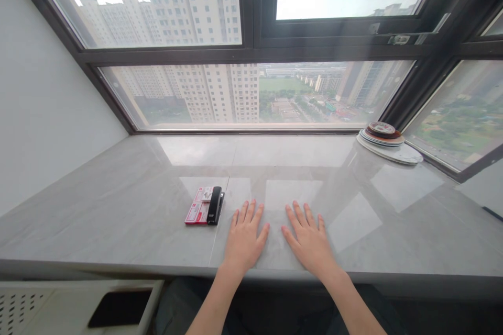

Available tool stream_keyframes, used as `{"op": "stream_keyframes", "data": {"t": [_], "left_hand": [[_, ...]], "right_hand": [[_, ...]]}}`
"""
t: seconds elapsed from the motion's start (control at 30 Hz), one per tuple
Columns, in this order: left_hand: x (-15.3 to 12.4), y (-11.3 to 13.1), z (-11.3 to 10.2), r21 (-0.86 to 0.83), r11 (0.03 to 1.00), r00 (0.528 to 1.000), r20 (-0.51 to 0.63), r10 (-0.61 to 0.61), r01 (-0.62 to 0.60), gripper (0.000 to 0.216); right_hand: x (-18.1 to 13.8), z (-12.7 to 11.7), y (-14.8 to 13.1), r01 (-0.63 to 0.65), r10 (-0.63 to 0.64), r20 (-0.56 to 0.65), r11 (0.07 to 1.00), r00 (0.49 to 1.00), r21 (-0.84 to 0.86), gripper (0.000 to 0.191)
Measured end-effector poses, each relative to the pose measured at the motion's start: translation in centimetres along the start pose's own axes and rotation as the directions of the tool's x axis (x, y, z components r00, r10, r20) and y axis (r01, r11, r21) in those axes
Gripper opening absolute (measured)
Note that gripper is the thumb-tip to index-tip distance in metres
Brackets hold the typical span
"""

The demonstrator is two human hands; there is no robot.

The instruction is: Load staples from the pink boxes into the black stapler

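Note:
My left hand (245, 236) lies flat on the grey stone windowsill (129, 193), fingers spread and holding nothing. To its right, my right hand (308, 238) rests palm down in the same way, also bare. A black stapler (214, 206) sits a little to the left of my left hand, not touched by it. Beside and partly under the stapler are red-and-white printed boxes or packets (197, 208), with a small white one (207, 194) on top. What they contain cannot be seen.
A stack of round plates or mats (383, 138) stands in the far right corner by the window frame (251, 55). A white wall (51, 89) bounds the left side. Below the sill's front edge, at lower left, is a pale perforated surface (58, 309) with a dark rectangular area.

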State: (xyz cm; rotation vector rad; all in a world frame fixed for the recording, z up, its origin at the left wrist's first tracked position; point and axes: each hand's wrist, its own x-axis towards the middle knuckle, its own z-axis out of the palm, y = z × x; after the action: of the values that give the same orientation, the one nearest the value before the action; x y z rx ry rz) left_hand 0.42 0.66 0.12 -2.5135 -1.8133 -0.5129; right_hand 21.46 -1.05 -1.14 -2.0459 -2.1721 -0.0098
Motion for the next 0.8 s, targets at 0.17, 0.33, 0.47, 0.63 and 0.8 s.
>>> {"op": "stream_keyframes", "data": {"t": [0.17, 0.33, 0.47, 0.63, 0.8], "left_hand": [[0.04, 0.06, -0.15, 0.000, 1.000, 1.000, 0.003, 0.006, -0.006, 0.057], [0.01, 0.03, -0.31, 0.008, 1.000, 1.000, 0.017, 0.010, -0.010, 0.057], [-0.01, -0.11, -0.08, 0.024, 0.999, 0.999, 0.028, 0.022, -0.023, 0.058], [-0.08, -0.24, 0.26, 0.027, 0.999, 0.999, 0.022, 0.033, -0.033, 0.058], [-0.12, -0.26, 0.16, 0.010, 0.999, 1.000, 0.002, 0.030, -0.030, 0.058]], "right_hand": [[-0.13, -0.36, 0.05, 0.007, -0.007, -0.019, 1.000, 1.000, 0.013, 0.065], [-0.21, -0.43, 0.08, 0.009, -0.008, -0.025, 1.000, 1.000, 0.021, 0.064], [-0.22, -0.30, 0.06, 0.010, -0.009, -0.037, 1.000, 0.999, 0.012, 0.064], [-0.23, -0.30, 0.04, 0.012, -0.011, -0.032, 1.000, 0.999, 0.011, 0.064], [-0.21, -0.54, -0.06, 0.006, -0.006, -0.014, 1.000, 1.000, 0.025, 0.065]]}}
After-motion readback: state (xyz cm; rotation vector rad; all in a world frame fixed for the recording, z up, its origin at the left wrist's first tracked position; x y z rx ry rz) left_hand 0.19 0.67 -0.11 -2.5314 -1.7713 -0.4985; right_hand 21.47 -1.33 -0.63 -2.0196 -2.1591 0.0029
